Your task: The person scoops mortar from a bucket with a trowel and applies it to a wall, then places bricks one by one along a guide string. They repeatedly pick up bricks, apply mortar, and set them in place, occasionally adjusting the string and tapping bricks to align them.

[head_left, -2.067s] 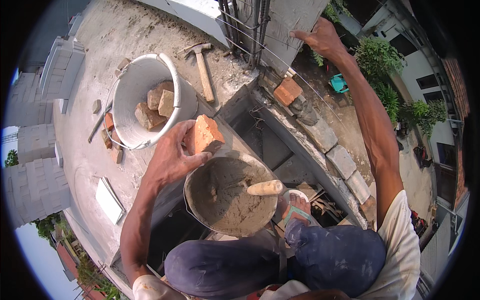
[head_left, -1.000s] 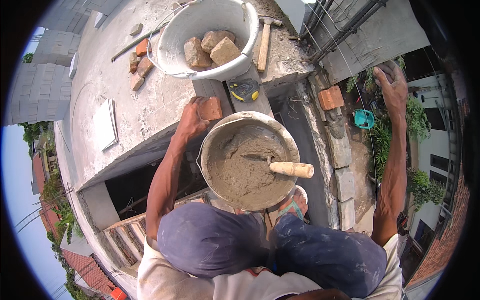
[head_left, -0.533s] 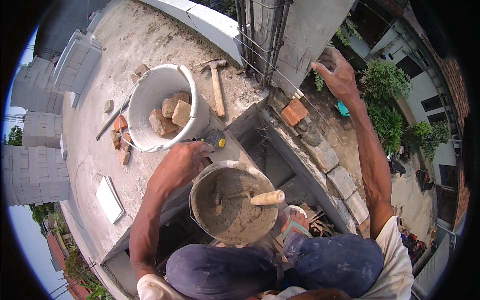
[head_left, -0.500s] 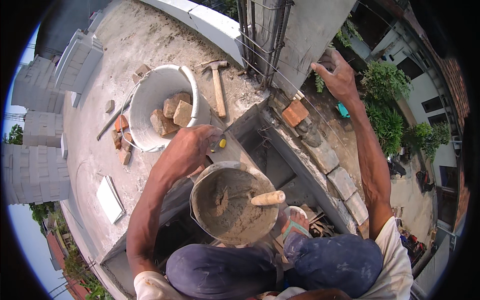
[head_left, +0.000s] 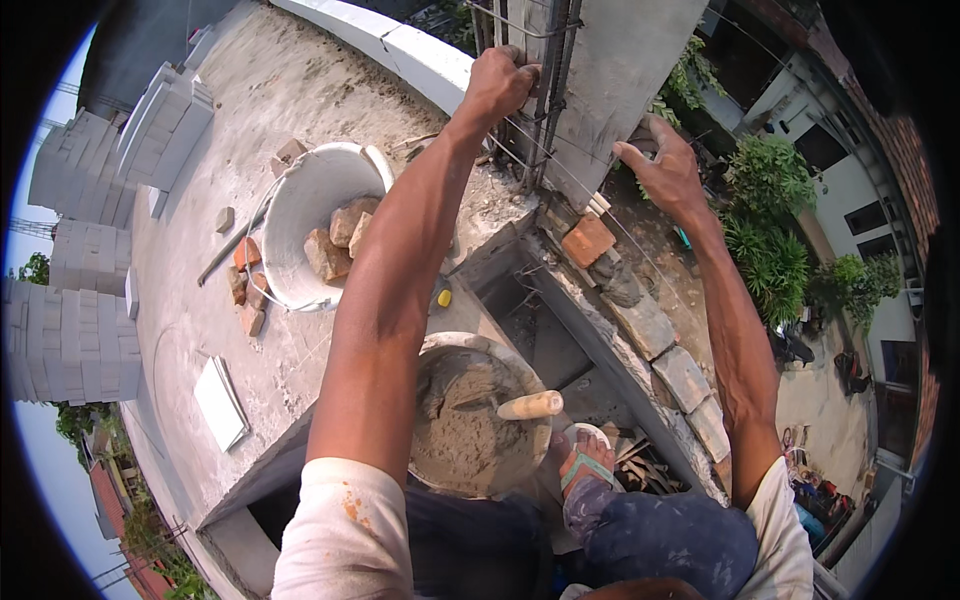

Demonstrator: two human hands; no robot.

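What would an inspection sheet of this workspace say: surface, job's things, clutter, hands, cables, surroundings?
Surface: slab pale, crumbs scattered toward its far end.
Job's things: trowel stuck in mortar; rebar upright; stones inside white pail.
Clutter: brick pieces and white sheets on the slab.
Hands: left hand at the rebar, right hand curled beside the board; grips unclear.
Cables: string stretched by the rebar.
Surroundings: block stacks left, plants right.

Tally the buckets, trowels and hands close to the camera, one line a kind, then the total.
Buckets: 2 (white bucket, mortar bucket)
Trowels: 1 (wooden-handled trowel)
Hands: 2 (left hand, right hand)
Total: 5
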